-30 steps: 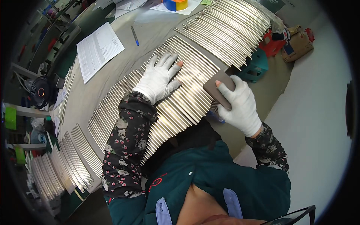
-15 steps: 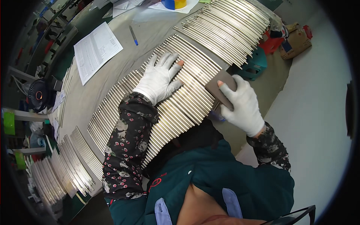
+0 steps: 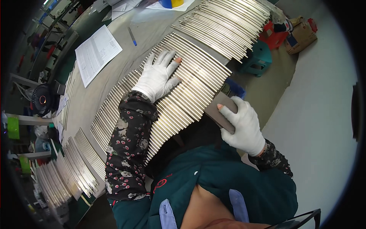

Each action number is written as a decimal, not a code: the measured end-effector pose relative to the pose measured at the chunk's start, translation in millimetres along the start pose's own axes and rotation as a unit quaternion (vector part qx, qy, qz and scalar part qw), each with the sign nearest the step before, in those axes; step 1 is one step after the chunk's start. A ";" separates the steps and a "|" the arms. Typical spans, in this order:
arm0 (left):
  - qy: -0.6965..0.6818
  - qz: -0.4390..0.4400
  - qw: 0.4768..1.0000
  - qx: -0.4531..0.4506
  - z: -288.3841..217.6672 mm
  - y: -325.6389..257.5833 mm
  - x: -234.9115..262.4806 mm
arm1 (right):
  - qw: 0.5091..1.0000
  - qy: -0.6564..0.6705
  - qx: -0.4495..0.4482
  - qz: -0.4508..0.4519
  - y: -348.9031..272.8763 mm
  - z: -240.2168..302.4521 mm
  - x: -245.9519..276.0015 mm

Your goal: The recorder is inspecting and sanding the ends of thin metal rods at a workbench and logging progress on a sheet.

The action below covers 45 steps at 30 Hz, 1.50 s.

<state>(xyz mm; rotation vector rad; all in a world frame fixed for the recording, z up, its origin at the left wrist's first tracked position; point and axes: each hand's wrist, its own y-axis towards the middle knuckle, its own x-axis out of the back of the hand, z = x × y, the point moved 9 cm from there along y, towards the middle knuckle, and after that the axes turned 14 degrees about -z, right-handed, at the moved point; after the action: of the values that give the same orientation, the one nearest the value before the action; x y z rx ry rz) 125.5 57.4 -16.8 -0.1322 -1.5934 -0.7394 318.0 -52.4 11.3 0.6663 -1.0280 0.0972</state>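
Observation:
Thin shiny metal rods (image 3: 198, 72) lie side by side in a broad row across the table. My left hand (image 3: 156, 78), in a white glove with bare finger and thumb tips, rests on the rods with its fingers spread. In my right hand (image 3: 246, 124), gloved the same way, is a flat grey-brown block (image 3: 223, 108) that looks like a sanding sponge. The fingers wrap its far side and the thumb lies on its face. The block is at the near right ends of the rods; whether it touches them I cannot tell.
A second batch of rods (image 3: 225, 26) lies at the far right, and more bundles (image 3: 76, 168) at the left. On the table are a printed sheet (image 3: 98, 55) and a pen (image 3: 132, 36). A teal stool (image 3: 257, 59), a red stool (image 3: 272, 36) and a cardboard box (image 3: 301, 38) stand right.
My right hand has moved nearer to me with the block, from the rods' right ends toward their near edge. My left hand stays spread on the rods, almost unmoved.

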 end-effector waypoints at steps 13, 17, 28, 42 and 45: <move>0.065 -0.005 0.987 0.148 18.7 -4.6 7.9 | 0.997 -0.010 -0.003 -0.077 14.1 6.6 15.2; 0.070 0.048 0.976 0.200 30.6 -5.0 -6.0 | 0.997 -0.057 0.038 -0.030 39.4 15.3 -6.8; 0.044 0.027 0.979 0.195 29.5 -4.2 -8.6 | 0.996 -0.068 0.058 -0.007 55.2 20.2 -22.2; 0.076 0.040 0.980 0.181 28.2 -7.1 -9.5 | 0.996 -0.024 -0.008 -0.085 -0.2 -6.8 23.0; 0.083 0.050 0.978 0.187 30.7 -8.6 -8.0 | 0.997 -0.010 0.000 -0.082 4.6 -5.7 15.6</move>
<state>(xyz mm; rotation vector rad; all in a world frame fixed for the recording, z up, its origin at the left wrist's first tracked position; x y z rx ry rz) 96.7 69.4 -26.8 0.1207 -1.5255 -0.3545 328.9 -49.0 24.3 0.7513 -0.9894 -0.0525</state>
